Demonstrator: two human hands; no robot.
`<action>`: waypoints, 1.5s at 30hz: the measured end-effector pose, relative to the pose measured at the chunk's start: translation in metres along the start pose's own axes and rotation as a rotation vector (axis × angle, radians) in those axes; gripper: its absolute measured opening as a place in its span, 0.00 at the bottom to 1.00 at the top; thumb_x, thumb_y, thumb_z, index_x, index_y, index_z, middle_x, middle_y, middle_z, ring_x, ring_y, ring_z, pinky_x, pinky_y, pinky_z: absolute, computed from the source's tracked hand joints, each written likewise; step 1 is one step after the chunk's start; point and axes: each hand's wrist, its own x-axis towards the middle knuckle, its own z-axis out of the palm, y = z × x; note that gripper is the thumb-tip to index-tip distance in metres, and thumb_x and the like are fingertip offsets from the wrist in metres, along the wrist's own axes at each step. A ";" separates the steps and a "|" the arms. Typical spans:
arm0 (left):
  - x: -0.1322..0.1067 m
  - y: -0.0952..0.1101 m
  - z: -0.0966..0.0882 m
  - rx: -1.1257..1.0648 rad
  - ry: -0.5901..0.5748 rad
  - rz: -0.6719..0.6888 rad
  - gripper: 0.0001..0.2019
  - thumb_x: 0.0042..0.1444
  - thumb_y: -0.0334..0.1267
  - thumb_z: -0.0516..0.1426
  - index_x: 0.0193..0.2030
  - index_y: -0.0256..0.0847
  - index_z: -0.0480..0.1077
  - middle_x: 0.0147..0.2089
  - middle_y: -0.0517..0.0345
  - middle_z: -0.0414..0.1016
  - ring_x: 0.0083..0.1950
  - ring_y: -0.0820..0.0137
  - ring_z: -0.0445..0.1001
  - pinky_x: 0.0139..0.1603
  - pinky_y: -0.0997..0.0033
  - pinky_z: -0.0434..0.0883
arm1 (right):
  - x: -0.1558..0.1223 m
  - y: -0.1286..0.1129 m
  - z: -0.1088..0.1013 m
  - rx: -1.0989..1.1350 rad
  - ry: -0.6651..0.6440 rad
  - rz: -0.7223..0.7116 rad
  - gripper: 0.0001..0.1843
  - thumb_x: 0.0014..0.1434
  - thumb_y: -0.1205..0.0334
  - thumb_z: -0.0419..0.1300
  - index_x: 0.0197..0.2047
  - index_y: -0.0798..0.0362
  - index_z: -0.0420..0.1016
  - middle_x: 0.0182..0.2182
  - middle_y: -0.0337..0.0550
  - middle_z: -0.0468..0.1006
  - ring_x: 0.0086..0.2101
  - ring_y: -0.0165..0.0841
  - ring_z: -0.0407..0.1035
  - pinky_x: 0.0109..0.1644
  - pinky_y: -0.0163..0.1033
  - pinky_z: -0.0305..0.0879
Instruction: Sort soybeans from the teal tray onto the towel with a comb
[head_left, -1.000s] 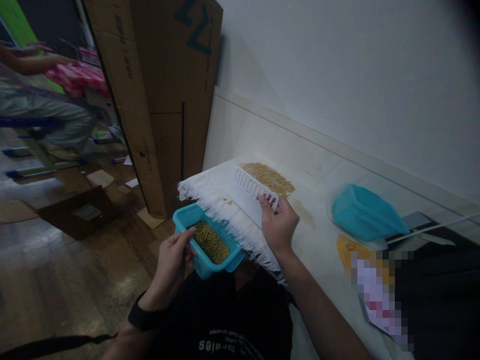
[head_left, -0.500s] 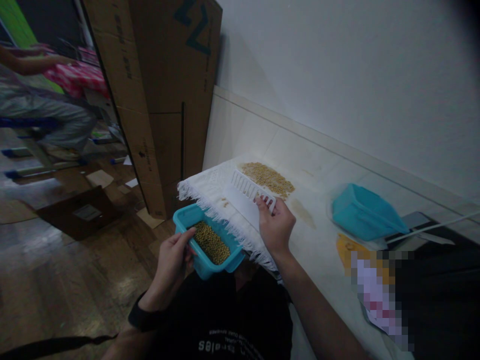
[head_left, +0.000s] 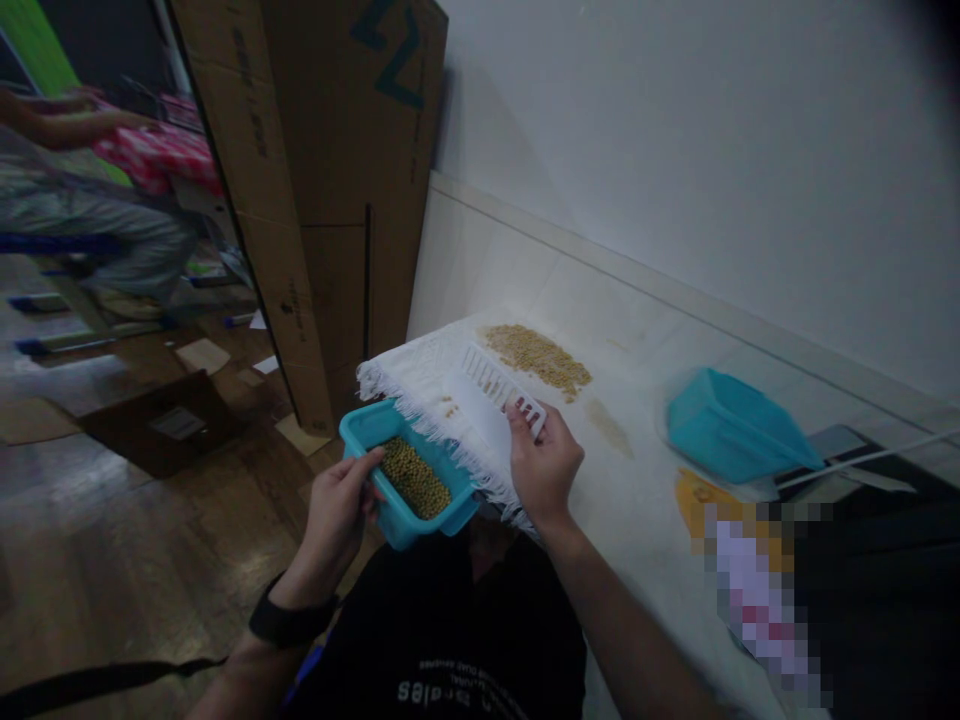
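My left hand (head_left: 335, 510) pinches the near left rim of a turquoise plastic tub (head_left: 401, 525), thumb over the edge. Small green beans (head_left: 416, 478) cover part of its bottom. The tub hangs just below the fringed edge of a white cloth (head_left: 409, 370) on the table. My right hand (head_left: 547, 465) is closed on the end of a white slotted plastic piece (head_left: 476, 412), lying low over the cloth. Beyond that piece spreads a pile of pale yellow beans (head_left: 536, 352), and a few loose ones lie on the cloth nearer the tub.
A second turquoise container (head_left: 739, 420) stands at the right, with an orange item (head_left: 694, 500) and a cable near it. A tall cardboard box (head_left: 337, 150) rises at the left, before a white wall. Another person's arm (head_left: 67, 128) shows far left.
The tub and my left hand have shifted slightly left. My right hand has moved a little left with the slotted piece, away from the yellow bean pile.
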 end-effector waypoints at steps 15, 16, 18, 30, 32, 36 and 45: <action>0.014 0.012 -0.002 0.004 -0.031 0.012 0.18 0.47 0.44 0.64 0.15 0.41 0.63 0.12 0.67 0.60 0.13 0.79 0.52 0.11 0.77 0.52 | -0.010 -0.011 0.007 -0.034 -0.026 -0.110 0.16 0.62 0.52 0.59 0.42 0.55 0.80 0.29 0.44 0.83 0.27 0.32 0.76 0.32 0.34 0.69; 0.013 0.013 -0.002 -0.002 -0.033 0.010 0.18 0.47 0.43 0.64 0.15 0.41 0.63 0.12 0.67 0.60 0.13 0.79 0.52 0.11 0.77 0.52 | -0.010 -0.011 0.007 -0.031 -0.036 -0.116 0.15 0.62 0.52 0.59 0.42 0.55 0.80 0.29 0.43 0.83 0.27 0.31 0.76 0.31 0.33 0.69; 0.013 0.015 -0.001 -0.008 -0.033 0.008 0.18 0.47 0.43 0.65 0.15 0.42 0.62 0.12 0.67 0.60 0.13 0.79 0.52 0.11 0.77 0.52 | -0.011 -0.013 0.006 -0.021 -0.060 -0.115 0.15 0.62 0.52 0.59 0.42 0.55 0.80 0.29 0.43 0.83 0.26 0.31 0.76 0.31 0.34 0.69; 0.004 0.017 -0.002 -0.012 -0.018 -0.024 0.19 0.47 0.43 0.65 0.15 0.41 0.64 0.12 0.67 0.59 0.12 0.80 0.51 0.11 0.78 0.52 | -0.003 -0.017 -0.014 0.129 0.080 0.080 0.15 0.57 0.50 0.63 0.34 0.56 0.76 0.27 0.43 0.80 0.26 0.32 0.74 0.31 0.34 0.70; 0.001 0.016 -0.003 -0.010 -0.017 -0.027 0.19 0.47 0.44 0.65 0.15 0.40 0.64 0.12 0.67 0.59 0.13 0.80 0.51 0.11 0.78 0.52 | 0.006 -0.013 -0.027 0.096 0.178 0.113 0.15 0.56 0.50 0.64 0.33 0.55 0.73 0.27 0.44 0.80 0.27 0.32 0.74 0.31 0.34 0.70; -0.004 0.011 -0.003 0.004 -0.035 -0.038 0.19 0.48 0.45 0.65 0.15 0.40 0.65 0.12 0.67 0.59 0.13 0.80 0.52 0.11 0.79 0.51 | 0.003 -0.014 -0.042 -0.039 0.203 0.123 0.15 0.56 0.50 0.64 0.32 0.53 0.68 0.25 0.43 0.78 0.25 0.32 0.73 0.30 0.34 0.68; -0.006 0.011 0.002 -0.007 -0.044 -0.060 0.19 0.46 0.44 0.66 0.15 0.40 0.64 0.12 0.68 0.58 0.12 0.81 0.51 0.11 0.79 0.51 | -0.031 -0.030 -0.020 -0.138 0.106 0.100 0.14 0.59 0.52 0.60 0.29 0.51 0.66 0.18 0.36 0.72 0.18 0.28 0.67 0.23 0.31 0.59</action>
